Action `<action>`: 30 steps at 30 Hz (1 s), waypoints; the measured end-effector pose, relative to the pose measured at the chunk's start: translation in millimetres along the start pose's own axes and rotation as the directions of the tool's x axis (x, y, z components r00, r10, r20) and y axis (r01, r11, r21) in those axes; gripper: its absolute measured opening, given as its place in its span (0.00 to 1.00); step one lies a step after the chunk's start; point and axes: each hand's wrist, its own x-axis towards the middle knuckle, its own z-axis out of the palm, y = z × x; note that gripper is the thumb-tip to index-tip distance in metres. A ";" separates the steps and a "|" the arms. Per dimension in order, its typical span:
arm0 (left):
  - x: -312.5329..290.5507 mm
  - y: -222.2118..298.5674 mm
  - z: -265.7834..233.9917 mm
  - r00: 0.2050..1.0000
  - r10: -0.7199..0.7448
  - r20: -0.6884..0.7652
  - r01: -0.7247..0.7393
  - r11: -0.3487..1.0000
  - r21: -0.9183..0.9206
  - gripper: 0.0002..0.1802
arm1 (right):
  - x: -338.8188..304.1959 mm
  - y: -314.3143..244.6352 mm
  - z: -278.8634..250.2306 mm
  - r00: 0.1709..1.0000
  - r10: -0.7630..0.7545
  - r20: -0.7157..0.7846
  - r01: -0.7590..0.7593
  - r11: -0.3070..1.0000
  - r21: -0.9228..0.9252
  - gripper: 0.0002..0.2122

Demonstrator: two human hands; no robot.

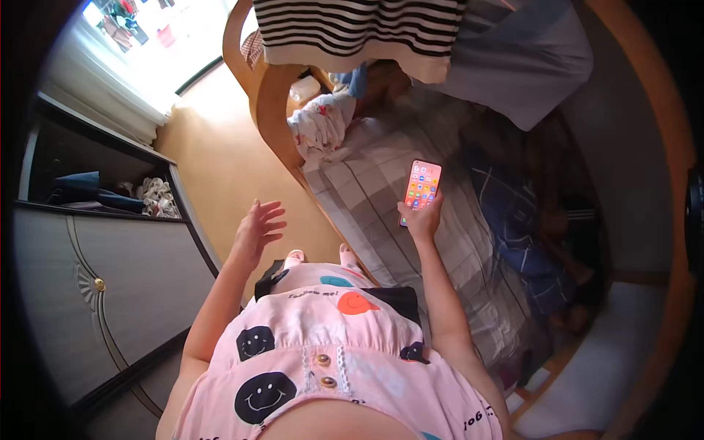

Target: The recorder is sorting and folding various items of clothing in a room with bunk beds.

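My right hand (422, 217) grips a smartphone (422, 185) near its lower end, over the bed. The phone's screen is lit, showing rows of app icons on a pink-orange background. My left hand (258, 229) is raised above the floor beside the bed, fingers spread and holding nothing. Below both hands is the lap of the pink printed dress (323, 323) I wear, with a dark cloth partly showing at its sides.
A bed with a grey checked sheet (381, 183) lies to the right, with a blue plaid cloth (506, 213) on it. Its wooden frame (268, 110) curves up at the far end. Striped clothing (359, 37) hangs above. A grey cabinet (147, 271) with an open compartment stands left.
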 end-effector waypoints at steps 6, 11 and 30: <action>-11.4 -29.1 5.5 0.983 -0.071 -0.169 0.068 0.997 -0.025 0.26 | 26.4 104.4 27.0 0.951 0.234 -0.202 -0.262 0.957 -0.126 0.44; -27.4 -75.7 -29.7 0.907 -0.086 -0.412 0.218 0.933 0.286 0.21 | 22.2 167.8 50.4 0.643 0.733 0.223 -0.766 0.620 0.171 0.45; -79.3 -229.9 -209.4 0.677 -0.277 -0.682 0.448 0.890 0.083 0.12 | 51.7 53.8 124.5 0.847 0.349 0.401 -0.423 0.900 0.109 0.10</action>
